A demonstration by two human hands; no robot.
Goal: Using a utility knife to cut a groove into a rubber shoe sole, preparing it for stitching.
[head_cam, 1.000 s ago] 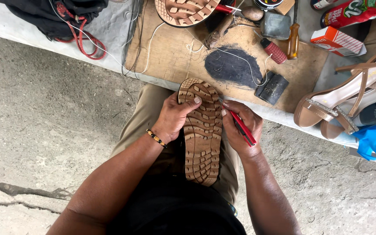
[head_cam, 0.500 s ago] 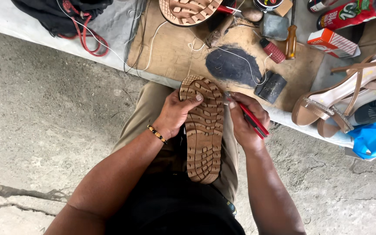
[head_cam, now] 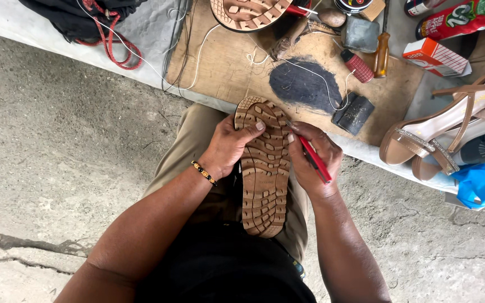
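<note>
A tan lugged shoe sole (head_cam: 264,168) lies lengthwise on the lap of a seated person, tread up, its toe reaching the edge of a worn wooden work board (head_cam: 225,67) on the low bench ahead. The moulded rubber looks light but stiff, with deep cleats that offer a sure, non-slip grip; its edges near the toe seem the natural place to take hold, as both hands do here. The left hand (head_cam: 228,147) wraps the left edge, fingers curled underneath and the thumb pressed flat across the tread; a beaded bracelet (head_cam: 204,173) circles that wrist. The right hand (head_cam: 312,163) closes against the right edge, fingers bunched around a slim red-handled tool (head_cam: 314,160) whose tip meets the sole's rim. Both forearms angle inward from bent elbows. Beyond, a dark cut insole (head_cam: 305,85), white thread (head_cam: 332,84) and a tan strappy high-heeled sandal (head_cam: 450,126) lie about.
</note>
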